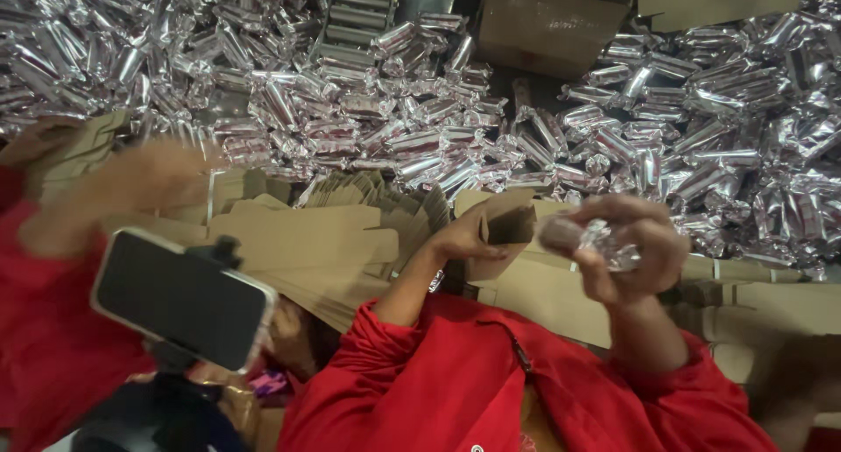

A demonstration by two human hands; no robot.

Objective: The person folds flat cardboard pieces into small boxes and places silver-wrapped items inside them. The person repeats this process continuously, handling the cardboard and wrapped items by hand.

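- Silver foil-wrapped roll: pinched in right hand, long axis pointing left at the mouth of the small brown cardboard carton.
- Left hand grips the carton, just beside the roll.
- Behind: foil-roll heap across the worktop's far edge.

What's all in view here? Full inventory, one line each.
foil packs: too many to count, silver, heaped across the top, left to right
conveyor: one, grey, ribbed, top centre among the packs
flat cartons: a stack, brown, centre, below the packs
boxes: at least two, brown, top centre-right
phone: one, dark screen, pale rim, on a black mount, lower left
other person's arm: one, blurred, red sleeve, left edge
red sleeves: two, bottom centre
left hand: holds an open brown carton, centre
right hand: holds one foil pack, beside the carton mouth
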